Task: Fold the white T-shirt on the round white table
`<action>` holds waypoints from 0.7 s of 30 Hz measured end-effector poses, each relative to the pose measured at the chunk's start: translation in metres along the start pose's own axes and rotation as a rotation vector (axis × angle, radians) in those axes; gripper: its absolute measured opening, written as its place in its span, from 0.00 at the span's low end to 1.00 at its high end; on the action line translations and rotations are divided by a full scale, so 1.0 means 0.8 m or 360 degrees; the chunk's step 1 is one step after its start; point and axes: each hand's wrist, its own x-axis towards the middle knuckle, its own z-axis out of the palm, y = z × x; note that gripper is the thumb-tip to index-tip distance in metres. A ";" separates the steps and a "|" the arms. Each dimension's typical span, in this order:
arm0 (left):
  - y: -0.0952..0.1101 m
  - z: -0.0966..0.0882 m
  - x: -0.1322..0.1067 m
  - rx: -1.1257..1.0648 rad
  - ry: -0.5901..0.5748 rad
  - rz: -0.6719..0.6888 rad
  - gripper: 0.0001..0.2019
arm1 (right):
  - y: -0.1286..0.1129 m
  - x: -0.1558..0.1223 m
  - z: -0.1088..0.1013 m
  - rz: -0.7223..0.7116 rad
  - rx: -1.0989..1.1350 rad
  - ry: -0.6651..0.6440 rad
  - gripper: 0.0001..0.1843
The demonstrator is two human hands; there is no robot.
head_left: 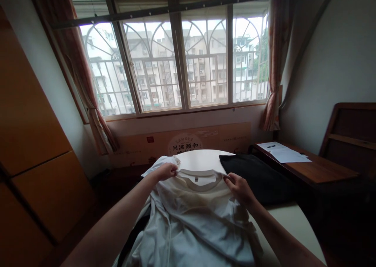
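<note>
White T-shirt (pixel 199 216) lies crumpled on the round white table (pixel 202 159), its collar end lifted: left hand (pixel 166 171) and right hand (pixel 239 188) each pinch a shoulder beside the neckline. No fold shows yet, I judge. A black garment (pixel 258 177) lies just beside, untouched.

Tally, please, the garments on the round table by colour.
White T-shirt: 1, collar pinched by left hand and right hand.
Black garment: 1, lying to the right.
Total: 2; whether more cloth lies under the T-shirt cannot be told.
</note>
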 end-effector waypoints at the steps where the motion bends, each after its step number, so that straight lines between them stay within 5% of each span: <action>1: 0.001 -0.002 -0.001 -0.0021 0.0031 -0.0007 0.09 | 0.003 0.001 0.000 0.0001 0.0000 0.0016 0.21; 7: 0.035 -0.050 -0.009 -0.0164 0.0227 0.0032 0.10 | 0.000 0.005 -0.008 0.0055 0.0310 0.0033 0.27; 12: 0.100 -0.147 -0.033 -0.0153 0.0318 0.0221 0.12 | -0.048 0.010 -0.047 0.0042 0.0617 0.0119 0.31; 17: 0.166 -0.267 -0.080 0.0096 0.0378 0.0409 0.20 | -0.131 0.016 -0.142 -0.0265 0.0378 0.0017 0.30; 21: 0.215 -0.335 -0.125 0.0486 0.0741 0.0221 0.25 | -0.233 0.009 -0.236 -0.0530 -0.0040 0.0013 0.32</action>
